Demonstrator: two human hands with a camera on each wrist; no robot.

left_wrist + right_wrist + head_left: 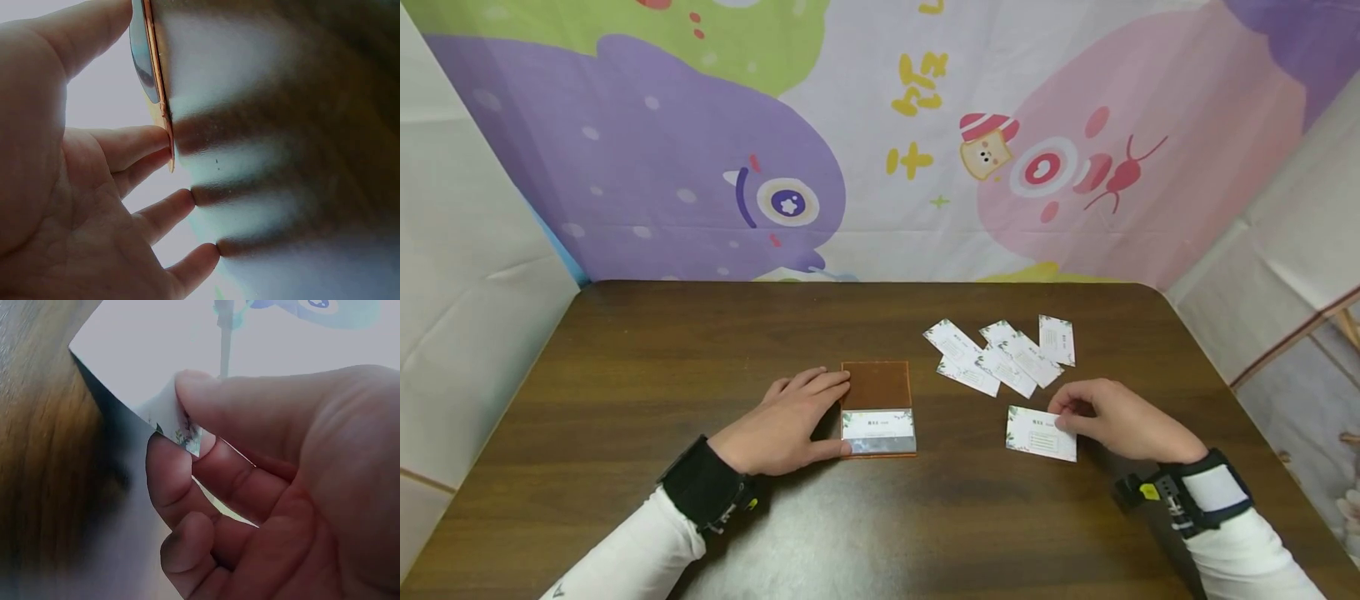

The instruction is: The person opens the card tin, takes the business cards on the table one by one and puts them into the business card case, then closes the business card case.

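Note:
A brown card holder lies on the table, with a printed white card behind the clear pocket in its lower half. My left hand rests along the holder's left side, thumb at the lower corner and fingertips near the upper part. In the left wrist view, the fingers are extended and touch the holder's edge and the tabletop. My right hand pinches the right end of a white business card between thumb and fingers. The right wrist view shows this card tilted, with leaf print at the gripped corner.
Several similar cards lie overlapping on the dark wooden table, beyond the right hand. One card sits a little apart at their right. A cartoon-printed cloth hangs behind the table's far edge.

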